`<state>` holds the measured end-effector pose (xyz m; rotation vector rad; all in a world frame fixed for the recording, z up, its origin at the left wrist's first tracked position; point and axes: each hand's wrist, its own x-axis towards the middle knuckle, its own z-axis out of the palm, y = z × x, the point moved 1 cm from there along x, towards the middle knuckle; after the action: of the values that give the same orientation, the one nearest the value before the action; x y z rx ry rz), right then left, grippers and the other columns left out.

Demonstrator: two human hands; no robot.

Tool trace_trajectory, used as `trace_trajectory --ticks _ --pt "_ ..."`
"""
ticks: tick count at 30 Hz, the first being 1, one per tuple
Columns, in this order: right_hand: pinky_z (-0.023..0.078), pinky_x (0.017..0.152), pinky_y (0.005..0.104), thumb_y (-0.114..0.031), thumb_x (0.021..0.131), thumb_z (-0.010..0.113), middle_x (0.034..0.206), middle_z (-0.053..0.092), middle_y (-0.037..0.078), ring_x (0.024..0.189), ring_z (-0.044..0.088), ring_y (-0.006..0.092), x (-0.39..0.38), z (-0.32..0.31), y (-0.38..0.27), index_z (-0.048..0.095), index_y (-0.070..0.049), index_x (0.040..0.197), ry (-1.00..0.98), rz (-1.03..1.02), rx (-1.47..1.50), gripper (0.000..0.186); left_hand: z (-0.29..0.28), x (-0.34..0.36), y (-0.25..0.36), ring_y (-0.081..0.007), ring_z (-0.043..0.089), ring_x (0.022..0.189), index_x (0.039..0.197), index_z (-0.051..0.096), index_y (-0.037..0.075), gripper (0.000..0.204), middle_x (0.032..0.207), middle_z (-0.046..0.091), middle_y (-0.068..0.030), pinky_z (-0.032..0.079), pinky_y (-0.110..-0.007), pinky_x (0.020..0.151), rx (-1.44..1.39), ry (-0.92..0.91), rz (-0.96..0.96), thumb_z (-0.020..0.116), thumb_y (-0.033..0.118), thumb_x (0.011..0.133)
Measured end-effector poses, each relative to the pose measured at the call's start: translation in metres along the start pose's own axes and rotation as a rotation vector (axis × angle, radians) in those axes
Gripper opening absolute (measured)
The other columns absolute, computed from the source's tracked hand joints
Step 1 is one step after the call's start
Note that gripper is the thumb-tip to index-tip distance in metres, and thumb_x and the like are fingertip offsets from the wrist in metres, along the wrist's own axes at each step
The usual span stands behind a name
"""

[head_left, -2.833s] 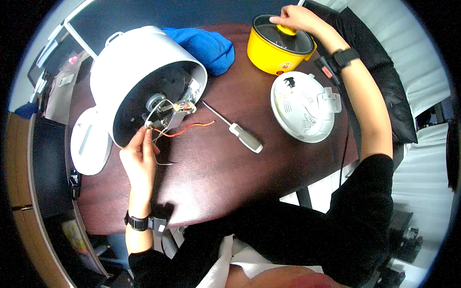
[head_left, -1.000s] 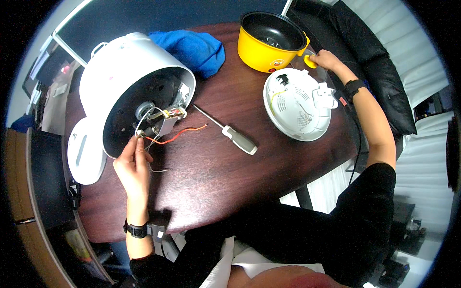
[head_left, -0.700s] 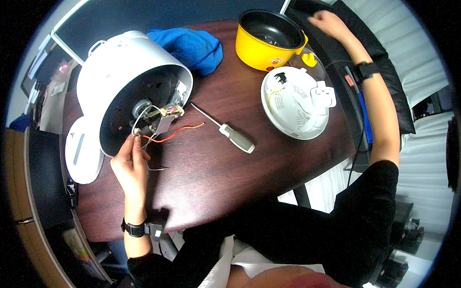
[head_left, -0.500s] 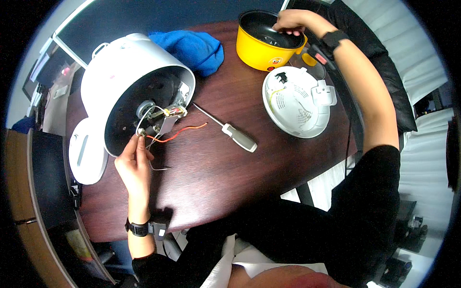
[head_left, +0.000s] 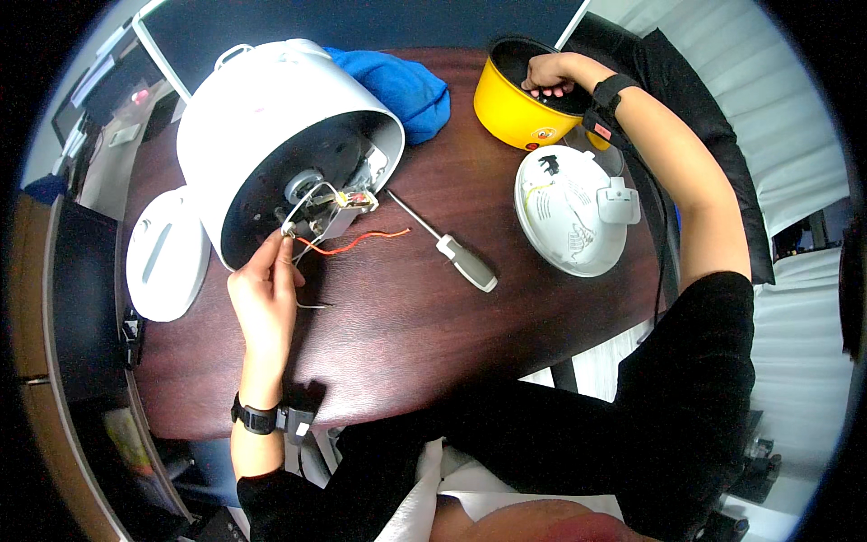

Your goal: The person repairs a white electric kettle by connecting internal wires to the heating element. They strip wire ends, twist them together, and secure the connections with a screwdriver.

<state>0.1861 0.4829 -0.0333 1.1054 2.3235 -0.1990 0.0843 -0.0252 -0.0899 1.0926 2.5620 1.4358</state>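
Observation:
A white rice cooker body (head_left: 271, 108) lies on its side, its open underside showing a dark cavity with wires and metal parts. At the lower edge of that opening, my left hand (head_left: 264, 287) pinches a thin wire (head_left: 291, 220) near a small metal end between thumb and fingertips. An orange wire (head_left: 361, 238) runs out to the right beside it. My right hand (head_left: 549, 76) reaches into a yellow pot (head_left: 515, 107) with its fingers curled together. Whatever those fingers hold, if anything, is too small or hidden to tell.
A screwdriver (head_left: 467, 262) with a grey-white handle lies mid-table. Right of it rests a round white base cover (head_left: 564, 226). An oval white lid (head_left: 167, 262) is at the left, and a blue cloth (head_left: 397, 90) behind the cooker. The dark wooden table (head_left: 406, 352) curves in front.
The whole view has shifted slightly. Inside the yellow pot, my right hand's fingers have curled closer together. My left hand keeps its pinch on the wire.

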Motion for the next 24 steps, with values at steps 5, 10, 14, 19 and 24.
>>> trace_trajectory --ticks 5,10,14,19,24 --pt "0.038 0.043 0.03 -0.032 0.093 0.051 0.058 0.048 -0.004 0.044 0.045 0.0112 0.0 -0.001 0.001 0.058 -0.013 0.077 0.001 0.016 -0.01 0.026 0.001 -0.001 -0.007 -0.0065 0.057 0.048 0.109 0.07 -0.001 0.021 0.053 0.058 -0.0043 0.042 -0.024 0.046 -0.033 0.019 0.013 0.059 0.011 0.096" --pt "0.036 0.04 0.0299 -0.031 0.089 0.053 0.056 0.046 -0.004 0.042 0.043 0.0114 0.005 0.0 0.011 0.057 -0.012 0.073 -0.023 -0.03 0.04 0.025 0.001 -0.001 -0.001 -0.0069 0.057 0.049 0.11 0.069 -0.001 0.021 0.054 0.059 -0.0048 0.043 -0.024 0.046 -0.035 -0.002 -0.002 0.059 0.011 0.096" --pt "0.031 0.035 0.026 -0.03 0.085 0.053 0.053 0.044 -0.004 0.039 0.04 0.0102 -0.004 -0.009 0.015 0.056 -0.01 0.069 0.037 -0.074 0.14 0.026 0.001 -0.001 -0.004 -0.006 0.055 0.05 0.113 0.068 -0.002 0.025 0.056 0.059 -0.0029 0.041 -0.023 0.047 -0.025 -0.007 -0.009 0.059 0.016 0.097" --pt "0.031 0.035 0.0267 -0.034 0.083 0.057 0.051 0.043 -0.005 0.038 0.04 0.0094 -0.015 -0.026 0.028 0.057 -0.01 0.068 0.081 -0.135 0.205 0.028 0.002 0.0 -0.004 -0.0057 0.054 0.051 0.113 0.068 -0.002 0.026 0.058 0.059 -0.0024 0.041 -0.023 0.048 -0.035 -0.014 -0.003 0.059 0.016 0.097" --pt "0.034 0.042 0.0224 -0.039 0.093 0.051 0.062 0.046 -0.007 0.047 0.043 0.0051 -0.027 -0.032 0.041 0.053 -0.013 0.074 0.363 -0.396 0.355 0.031 0.001 0.002 -0.002 -0.0077 0.06 0.05 0.11 0.069 0.0 0.021 0.053 0.058 -0.0055 0.046 -0.025 0.049 -0.012 -0.001 0.031 0.059 0.01 0.095"
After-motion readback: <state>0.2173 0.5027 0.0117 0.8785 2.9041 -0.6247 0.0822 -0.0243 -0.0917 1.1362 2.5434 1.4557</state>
